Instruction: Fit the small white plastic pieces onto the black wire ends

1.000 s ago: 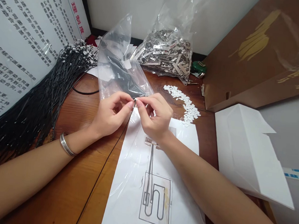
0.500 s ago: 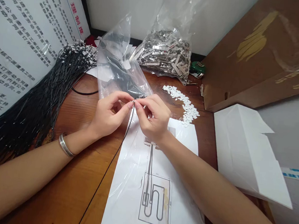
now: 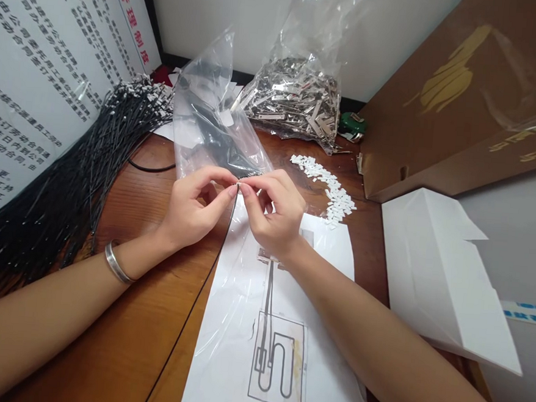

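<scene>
My left hand point(image 3: 201, 205) and my right hand point(image 3: 274, 207) meet fingertip to fingertip over the table. Both pinch the top end of a thin black cord point(image 3: 195, 303), where a tiny white piece point(image 3: 238, 184) shows between the thumbs. From there the cord runs down and left past the table's near side. How the white piece sits on the cord is hidden by my fingers. Just behind the hands lies a clear plastic bag point(image 3: 201, 107) with dark cords inside. A printed sheet with a line drawing point(image 3: 334, 303) lies under my right wrist.
A heap of small white plastic pieces point(image 3: 339, 200) lies right of my hands. Behind it stands a clear bag of metal clips point(image 3: 293, 98), beside a green object point(image 3: 352, 126). A large bundle of black cords point(image 3: 66, 193) fills the left. A brown box point(image 3: 439, 109) and folded white card point(image 3: 438, 268) border the right.
Both hands keep their pinch at the cord's end and have barely moved. The whole view has shifted very slightly.
</scene>
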{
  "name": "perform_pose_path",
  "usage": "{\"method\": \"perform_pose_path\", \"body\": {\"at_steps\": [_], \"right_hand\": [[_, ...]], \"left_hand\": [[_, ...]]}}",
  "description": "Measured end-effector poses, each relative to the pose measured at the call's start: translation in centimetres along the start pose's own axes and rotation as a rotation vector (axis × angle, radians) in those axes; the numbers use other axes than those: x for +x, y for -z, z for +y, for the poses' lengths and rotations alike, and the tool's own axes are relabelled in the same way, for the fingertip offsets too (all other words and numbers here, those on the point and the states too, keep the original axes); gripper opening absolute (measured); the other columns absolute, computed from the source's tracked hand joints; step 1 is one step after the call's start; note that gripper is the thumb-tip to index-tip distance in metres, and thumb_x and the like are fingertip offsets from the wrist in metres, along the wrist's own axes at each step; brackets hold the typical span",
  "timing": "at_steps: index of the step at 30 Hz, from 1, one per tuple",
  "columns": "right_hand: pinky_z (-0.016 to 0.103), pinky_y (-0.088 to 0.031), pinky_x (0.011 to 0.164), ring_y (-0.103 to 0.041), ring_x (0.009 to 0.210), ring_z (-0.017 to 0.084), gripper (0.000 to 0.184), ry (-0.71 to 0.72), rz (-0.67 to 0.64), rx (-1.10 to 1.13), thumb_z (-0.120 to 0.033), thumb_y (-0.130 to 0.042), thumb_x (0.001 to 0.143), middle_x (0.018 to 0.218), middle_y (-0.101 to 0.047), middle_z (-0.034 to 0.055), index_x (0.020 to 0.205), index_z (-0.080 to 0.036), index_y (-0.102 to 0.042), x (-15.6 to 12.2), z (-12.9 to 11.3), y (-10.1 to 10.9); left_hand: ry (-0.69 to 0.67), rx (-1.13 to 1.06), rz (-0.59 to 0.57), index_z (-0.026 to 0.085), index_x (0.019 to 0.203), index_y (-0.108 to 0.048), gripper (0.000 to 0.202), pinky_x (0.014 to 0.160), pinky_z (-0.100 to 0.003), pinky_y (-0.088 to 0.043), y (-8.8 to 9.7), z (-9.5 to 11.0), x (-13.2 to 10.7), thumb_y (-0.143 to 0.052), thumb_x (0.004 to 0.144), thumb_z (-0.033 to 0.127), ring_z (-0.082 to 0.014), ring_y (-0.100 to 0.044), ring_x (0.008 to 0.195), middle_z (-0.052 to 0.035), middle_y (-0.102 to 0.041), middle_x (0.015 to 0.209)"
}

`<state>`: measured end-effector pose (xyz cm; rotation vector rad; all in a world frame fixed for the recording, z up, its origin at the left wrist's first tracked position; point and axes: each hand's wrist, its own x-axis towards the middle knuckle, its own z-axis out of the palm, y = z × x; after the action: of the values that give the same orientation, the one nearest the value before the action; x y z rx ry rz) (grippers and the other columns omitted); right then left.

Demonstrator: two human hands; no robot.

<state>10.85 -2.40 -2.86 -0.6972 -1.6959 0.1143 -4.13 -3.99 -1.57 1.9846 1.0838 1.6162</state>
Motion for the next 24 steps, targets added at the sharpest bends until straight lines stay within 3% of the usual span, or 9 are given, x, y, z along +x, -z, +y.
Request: {"method": "perform_pose_path", "body": {"at_steps": [24], "right_hand": [[0.023,-0.036,0.043,-0.047,0.052,0.006,0.005,-0.008,0.012,-0.003,-0.016,-0.063,0.089,0.076,-0.065,-0.0007,0.088,-0.019,-0.066,0.04,0.14,-0.12]], "left_hand": [[0.072,-0.018,-0.004,0.017,0.091,-0.067,0.008,0.043,-0.016,-0.042,-0.04,0.02,-0.11,-0.066,0.088,0.024,-0.004,-0.053,0.049,-0.0012,-0.071,0.082]]}}
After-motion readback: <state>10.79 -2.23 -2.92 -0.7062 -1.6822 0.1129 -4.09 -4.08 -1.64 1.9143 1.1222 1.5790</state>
